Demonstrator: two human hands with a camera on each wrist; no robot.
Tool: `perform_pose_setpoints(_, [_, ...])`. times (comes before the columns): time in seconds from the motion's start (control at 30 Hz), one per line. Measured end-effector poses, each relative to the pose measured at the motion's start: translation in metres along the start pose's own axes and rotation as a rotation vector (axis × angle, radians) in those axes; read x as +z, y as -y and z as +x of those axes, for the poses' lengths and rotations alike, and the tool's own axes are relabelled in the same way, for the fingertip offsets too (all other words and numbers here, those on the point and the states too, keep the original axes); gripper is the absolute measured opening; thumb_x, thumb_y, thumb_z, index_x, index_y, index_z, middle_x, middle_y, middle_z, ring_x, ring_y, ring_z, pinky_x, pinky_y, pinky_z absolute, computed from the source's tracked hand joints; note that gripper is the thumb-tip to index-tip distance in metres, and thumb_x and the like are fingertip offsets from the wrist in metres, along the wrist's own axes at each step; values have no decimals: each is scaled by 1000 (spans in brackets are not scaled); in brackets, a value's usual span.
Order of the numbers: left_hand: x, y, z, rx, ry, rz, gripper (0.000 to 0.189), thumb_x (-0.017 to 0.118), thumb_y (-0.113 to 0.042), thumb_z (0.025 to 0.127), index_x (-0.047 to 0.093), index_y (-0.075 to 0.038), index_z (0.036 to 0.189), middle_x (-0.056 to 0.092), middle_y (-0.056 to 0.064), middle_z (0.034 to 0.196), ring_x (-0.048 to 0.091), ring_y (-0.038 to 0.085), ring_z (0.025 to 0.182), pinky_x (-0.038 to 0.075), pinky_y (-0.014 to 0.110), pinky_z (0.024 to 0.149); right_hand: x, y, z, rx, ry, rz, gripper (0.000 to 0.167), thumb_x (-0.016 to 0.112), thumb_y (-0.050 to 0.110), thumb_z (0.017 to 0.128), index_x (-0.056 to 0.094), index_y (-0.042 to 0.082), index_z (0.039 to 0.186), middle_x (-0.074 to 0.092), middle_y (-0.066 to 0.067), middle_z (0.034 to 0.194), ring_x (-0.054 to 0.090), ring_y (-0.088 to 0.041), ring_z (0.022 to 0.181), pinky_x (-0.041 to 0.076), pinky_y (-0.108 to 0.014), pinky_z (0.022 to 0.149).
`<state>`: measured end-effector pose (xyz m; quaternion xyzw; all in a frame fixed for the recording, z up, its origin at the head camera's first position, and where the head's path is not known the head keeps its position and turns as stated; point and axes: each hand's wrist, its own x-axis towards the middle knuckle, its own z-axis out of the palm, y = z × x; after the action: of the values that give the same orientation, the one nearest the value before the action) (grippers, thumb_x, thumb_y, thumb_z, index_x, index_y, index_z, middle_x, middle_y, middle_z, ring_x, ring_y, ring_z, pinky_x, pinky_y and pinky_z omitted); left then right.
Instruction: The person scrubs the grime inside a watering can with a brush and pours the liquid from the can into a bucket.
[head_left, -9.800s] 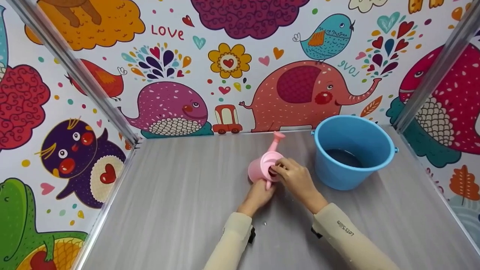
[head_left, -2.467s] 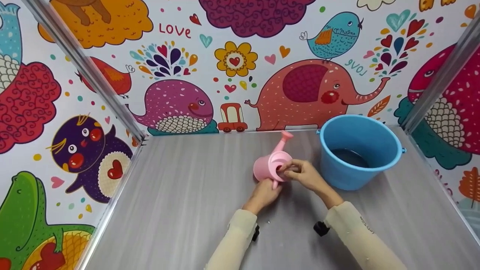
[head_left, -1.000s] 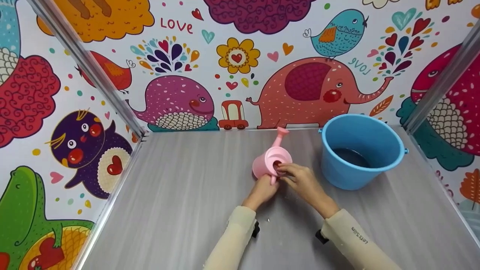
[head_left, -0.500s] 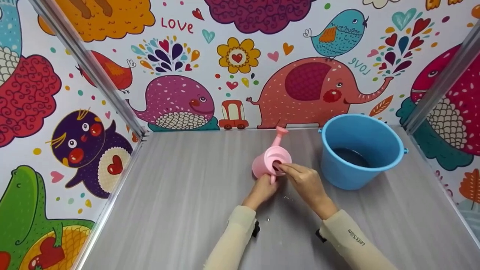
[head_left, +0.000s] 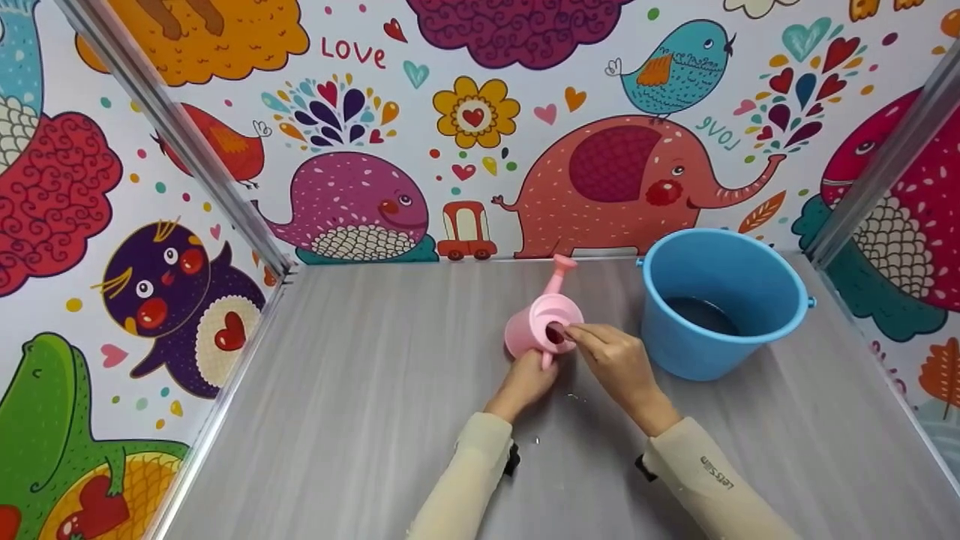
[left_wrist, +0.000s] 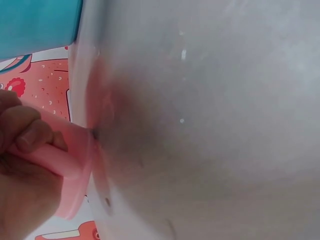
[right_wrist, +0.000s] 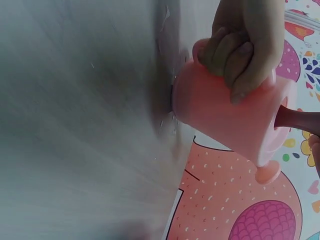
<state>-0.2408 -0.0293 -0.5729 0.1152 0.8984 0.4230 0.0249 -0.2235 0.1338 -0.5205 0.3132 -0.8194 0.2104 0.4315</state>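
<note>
A small pink watering can [head_left: 523, 331] stands on the table, its spout pointing toward the back wall. My left hand [head_left: 527, 381] grips the can's handle; the left wrist view shows the fingers wrapped round that handle [left_wrist: 60, 161]. At the can's top opening, my right hand [head_left: 613, 364] pinches a dark reddish, stick-like thing [right_wrist: 298, 120] that reaches down inside. Its far end is hidden in the can, so its kind cannot be told. In the right wrist view, only the right fingertips [right_wrist: 315, 147] show at the edge.
A blue bucket [head_left: 679, 352] with dark liquid-looking contents at its bottom stands right of the can. Small wet drops [head_left: 537, 441] dot the grey table [head_left: 360, 390]. Printed walls [head_left: 465, 45] with metal corner posts [head_left: 172, 142] enclose the back and sides.
Over the last second my right fingers have drawn back slightly from the opening, exposing more of the reddish thing. My left hand keeps its hold, and the bucket stays put.
</note>
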Motion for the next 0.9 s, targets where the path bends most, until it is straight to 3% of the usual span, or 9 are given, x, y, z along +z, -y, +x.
perform_pose_setpoints(0.1, [1,0,0,3,3,21,31,61,-14,93,51,-11,64,42,-6,59,39,10,56,36,24,55,6,-4,2,3,24,-16,29,85,2,71,78,4,100,77,-10,89,74,-23,78,59,-32,69])
perform_pose_setpoints(0.33, [0,0,2,31,-3,48,23,60,-16,93,63,-4,73,51,-2,65,42,11,61,42,28,60,19,-6,5,32,84,-1,25,85,5,73,79,6,98,75,-8,87,72,-22,77,59,-33,71])
perform_pose_setpoints(0.57, [0,0,1,46,-7,68,17,59,-15,92,65,-3,81,64,5,72,43,11,64,44,30,62,24,-3,5,40,155,0,30,81,6,78,78,10,107,73,-7,91,67,-20,77,60,-35,72])
perform_pose_setpoints(0.8, [-1,0,1,13,18,25,19,60,-13,92,62,-4,75,48,-5,66,40,10,61,35,24,58,21,-1,4,-8,97,-1,35,84,4,73,77,8,107,73,-9,90,67,-21,76,59,-33,71])
perform_pose_setpoints(0.9, [-3,0,1,11,12,27,17,60,-13,93,65,-3,81,52,-2,67,42,11,61,38,25,59,19,2,6,-26,62,9,40,86,3,70,77,7,109,74,-9,93,68,-22,78,59,-34,71])
